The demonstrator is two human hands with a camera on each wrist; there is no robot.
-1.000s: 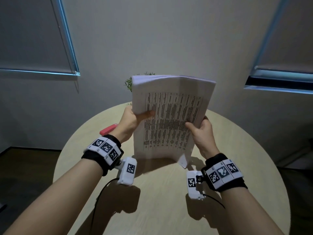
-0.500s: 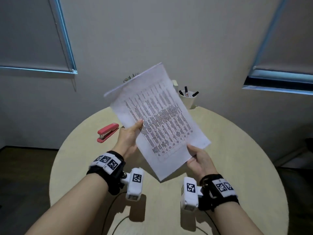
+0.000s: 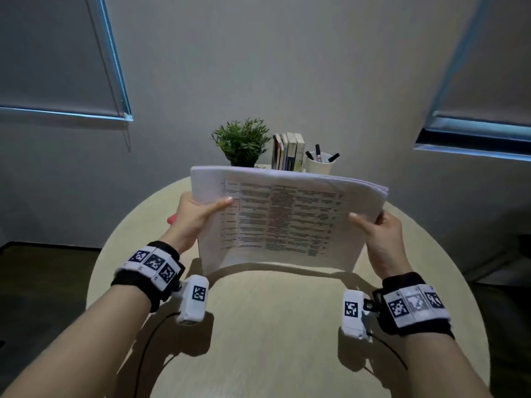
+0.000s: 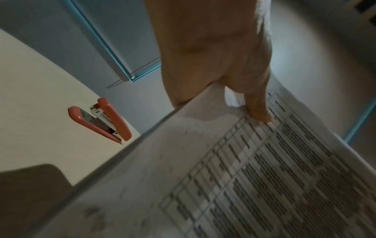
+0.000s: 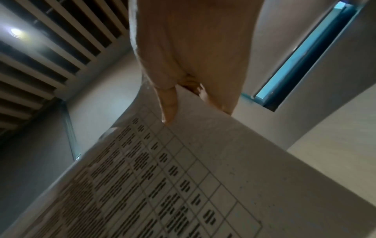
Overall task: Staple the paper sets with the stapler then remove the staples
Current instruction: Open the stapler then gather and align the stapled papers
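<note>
The paper point(image 3: 287, 219) is a thick white stack printed with a ruled table of dark text, held landscape, its lower edge on or just above the table point(image 3: 273, 340). The left hand point(image 3: 195, 219) pinches its left edge, thumb on the printed face; the right hand point(image 3: 379, 234) pinches the right edge likewise. A pink stapler point(image 4: 101, 119) lies beyond the left hand, apart from it.

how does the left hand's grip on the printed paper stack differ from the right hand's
The left hand pinches the white printed paper stack at its left edge, thumb stretched far across the page; the right hand holds the right edge lower down, thumb reaching in only a little. The left hand hides most of the red stapler; the right hides nothing. Both pinch with thumb on the printed face.
</note>
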